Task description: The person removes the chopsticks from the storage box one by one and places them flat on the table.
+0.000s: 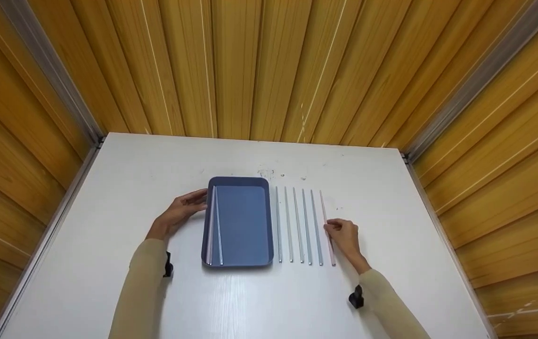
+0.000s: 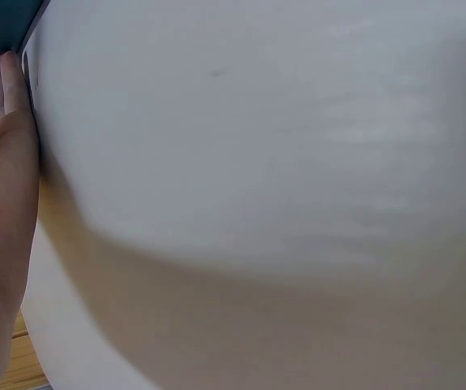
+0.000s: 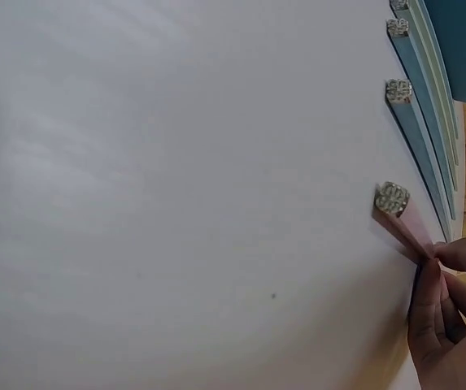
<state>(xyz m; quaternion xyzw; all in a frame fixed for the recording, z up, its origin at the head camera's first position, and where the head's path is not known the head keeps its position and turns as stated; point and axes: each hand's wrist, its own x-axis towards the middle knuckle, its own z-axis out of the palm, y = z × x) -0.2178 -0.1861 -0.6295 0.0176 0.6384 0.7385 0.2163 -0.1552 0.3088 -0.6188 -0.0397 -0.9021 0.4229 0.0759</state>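
My right hand (image 1: 344, 234) pinches a pink chopstick (image 1: 330, 252) between thumb and fingers, partway along its length, at the right end of a row. In the right wrist view that pink chopstick (image 3: 407, 230) shows a patterned square end. Several bluish and greenish chopsticks (image 1: 306, 226) lie side by side to its left. Left of them sits a blue tray (image 1: 248, 226), with a pink chopstick (image 1: 210, 235) along its left wall and a pale chopstick (image 1: 219, 230) slanting beside it. Fairly straight fingers of my left hand (image 1: 182, 211) touch the tray's left side.
The white table (image 1: 250, 306) runs back to a yellow wood-look wall (image 1: 236, 70), with similar walls on both sides. Small dark marks (image 1: 266, 174) show on the tabletop behind the tray. A black wrist device (image 1: 356, 297) sits by the right sleeve.
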